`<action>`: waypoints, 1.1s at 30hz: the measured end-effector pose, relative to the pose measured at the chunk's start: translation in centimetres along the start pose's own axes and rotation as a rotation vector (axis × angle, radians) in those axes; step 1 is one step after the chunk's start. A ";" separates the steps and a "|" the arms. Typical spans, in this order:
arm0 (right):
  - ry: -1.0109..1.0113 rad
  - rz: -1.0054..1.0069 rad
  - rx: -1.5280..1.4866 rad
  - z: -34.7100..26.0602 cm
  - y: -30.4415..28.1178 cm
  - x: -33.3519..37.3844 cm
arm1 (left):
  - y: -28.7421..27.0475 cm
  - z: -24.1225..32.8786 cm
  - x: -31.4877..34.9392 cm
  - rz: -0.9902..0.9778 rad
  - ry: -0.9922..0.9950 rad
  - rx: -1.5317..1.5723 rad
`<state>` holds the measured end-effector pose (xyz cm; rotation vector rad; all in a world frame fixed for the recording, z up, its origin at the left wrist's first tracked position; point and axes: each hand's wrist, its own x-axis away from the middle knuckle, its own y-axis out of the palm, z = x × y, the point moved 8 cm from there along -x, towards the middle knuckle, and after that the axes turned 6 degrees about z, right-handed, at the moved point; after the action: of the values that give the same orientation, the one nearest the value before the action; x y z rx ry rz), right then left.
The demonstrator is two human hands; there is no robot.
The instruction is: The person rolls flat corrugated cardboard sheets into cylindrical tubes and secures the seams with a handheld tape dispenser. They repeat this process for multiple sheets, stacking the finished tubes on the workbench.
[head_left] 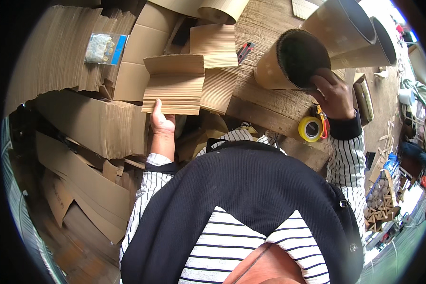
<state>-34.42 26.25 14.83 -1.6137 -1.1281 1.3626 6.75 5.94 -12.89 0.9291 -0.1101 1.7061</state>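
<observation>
My left hand (163, 122) grips the near edge of a creased sheet of corrugated cardboard (174, 84), thumb on top and the other fingers hidden beneath. More ridged cardboard pieces (218, 90) lie under and behind that sheet. At the right, my right hand (333, 92) is closed over the near right rim of a tan cardboard tube (272, 68). Some of its fingertips reach just inside the dark opening, so what they touch there is partly hidden. The tube stands tilted on the wooden table (262, 106).
Two larger cardboard tubes (338, 28) stand behind. A utility knife (245, 52) lies between cardboard and tube. Yellow tape (310, 128) sits near the table's front edge. Tall cardboard stacks (57, 52) fill the left, with a small plastic bag (101, 48) on one.
</observation>
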 end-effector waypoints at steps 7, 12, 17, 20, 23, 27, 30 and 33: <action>0.073 0.045 0.015 1.4 -1.3 3.7 | 3.9 -4.5 3.1 -0.114 -0.093 -0.099; 0.144 0.064 -0.032 1.9 -3.9 4.8 | 8.3 -10.2 4.8 -0.309 -0.143 -0.169; 0.116 -0.014 0.076 2.5 -4.5 4.7 | 10.2 -16.7 4.0 -0.304 -0.154 -0.251; 0.142 0.022 0.112 2.1 -5.9 4.3 | 10.5 -19.9 3.3 -0.330 -0.198 -0.190; 0.188 0.062 0.096 1.9 -6.9 4.7 | 10.0 -22.1 2.6 -0.319 -0.290 -0.178; 0.277 0.060 0.071 2.7 -5.9 7.4 | 10.6 -22.7 4.7 -0.334 -0.452 -0.225; 0.281 0.041 0.069 3.3 -4.3 7.8 | 10.3 -23.6 5.1 -0.331 -0.491 -0.314; 0.300 -0.012 0.103 3.9 -4.4 7.6 | 11.2 -25.5 5.7 -0.307 -0.460 -0.390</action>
<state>-38.58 34.87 15.59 -1.6663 -0.8732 1.1066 -16.41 19.41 -22.56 0.9676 -0.5562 1.1142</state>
